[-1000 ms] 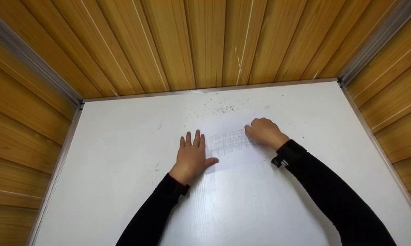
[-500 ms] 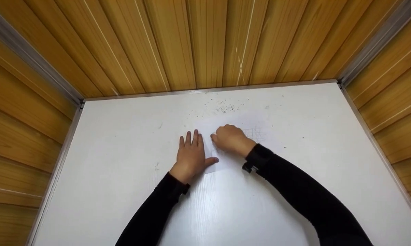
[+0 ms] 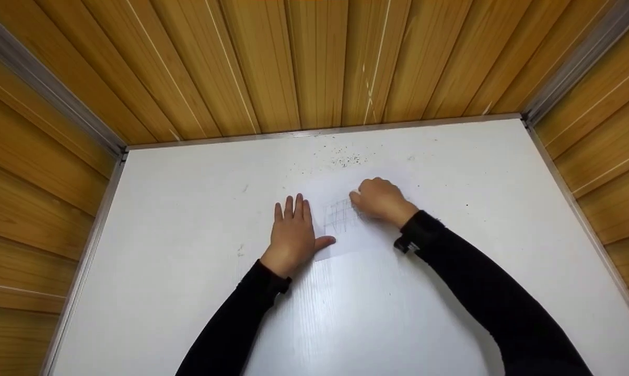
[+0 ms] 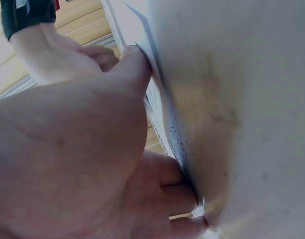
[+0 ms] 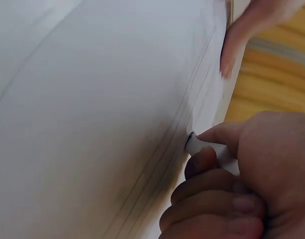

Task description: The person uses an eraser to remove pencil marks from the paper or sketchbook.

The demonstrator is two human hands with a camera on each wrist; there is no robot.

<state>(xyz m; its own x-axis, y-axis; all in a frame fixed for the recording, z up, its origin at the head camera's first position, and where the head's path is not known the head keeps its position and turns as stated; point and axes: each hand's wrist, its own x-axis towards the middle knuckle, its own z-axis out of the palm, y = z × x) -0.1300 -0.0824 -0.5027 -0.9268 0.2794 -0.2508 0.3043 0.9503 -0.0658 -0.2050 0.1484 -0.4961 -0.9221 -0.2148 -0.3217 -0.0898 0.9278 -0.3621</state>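
A sheet of white paper (image 3: 353, 243) lies on the white table, with a pencil-like grid drawing (image 3: 339, 215) on it. My left hand (image 3: 293, 235) rests flat on the paper's left edge, fingers straight and thumb spread out over the sheet. My right hand (image 3: 382, 201) is curled over the right part of the drawing and covers some of its lines. In the right wrist view, its thumb and fingers pinch a small white eraser (image 5: 206, 147) whose darkened end touches the paper beside the drawn lines.
Dark crumbs (image 3: 346, 158) are scattered on the white table (image 3: 189, 224) beyond the paper. Faint smudges mark the tabletop left of the left hand. Wood-patterned panels (image 3: 272, 68) wall in the table's back and sides.
My right hand swept left across the drawing, then moved partway back to the right, still pinching the eraser. My left hand stays in place on the paper.
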